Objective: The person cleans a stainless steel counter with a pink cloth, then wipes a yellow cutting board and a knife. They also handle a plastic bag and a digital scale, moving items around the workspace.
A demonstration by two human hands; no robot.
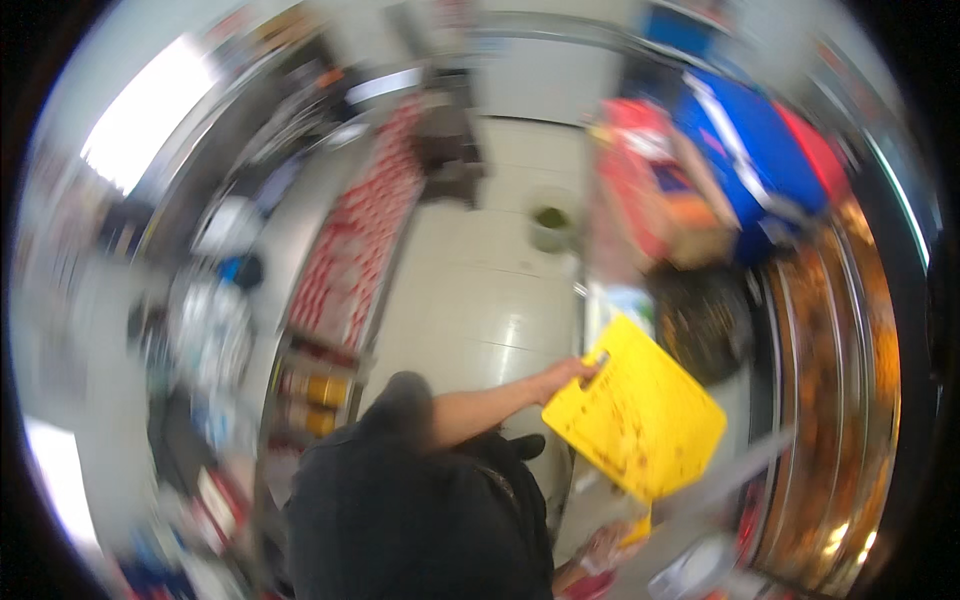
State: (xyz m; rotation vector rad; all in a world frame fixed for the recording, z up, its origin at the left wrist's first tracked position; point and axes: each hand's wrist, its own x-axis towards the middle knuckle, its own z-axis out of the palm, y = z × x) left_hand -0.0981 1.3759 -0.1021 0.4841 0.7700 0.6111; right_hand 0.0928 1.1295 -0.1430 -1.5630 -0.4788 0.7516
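My left hand point(564, 379) grips a yellow plastic cutting board point(637, 412) by its handle slot; dark stains mark the board's face. Below the board, my right hand point(602, 551), seemingly in a thin clear glove, is closed on the yellow handle of a large knife point(720, 476). The blurred blade extends up and to the right, beside the board's lower edge. A metal counter lies beneath both. Something pink or red is close under my right hand, too blurred to name.
A round dark container point(697, 322) stands beyond the board, near blue insulated bags point(750, 142). Along the right runs a lit display case point(832, 375). A bucket point(553, 219) is on the tiled floor. Left, a counter holds a red-and-white patterned surface point(360, 225).
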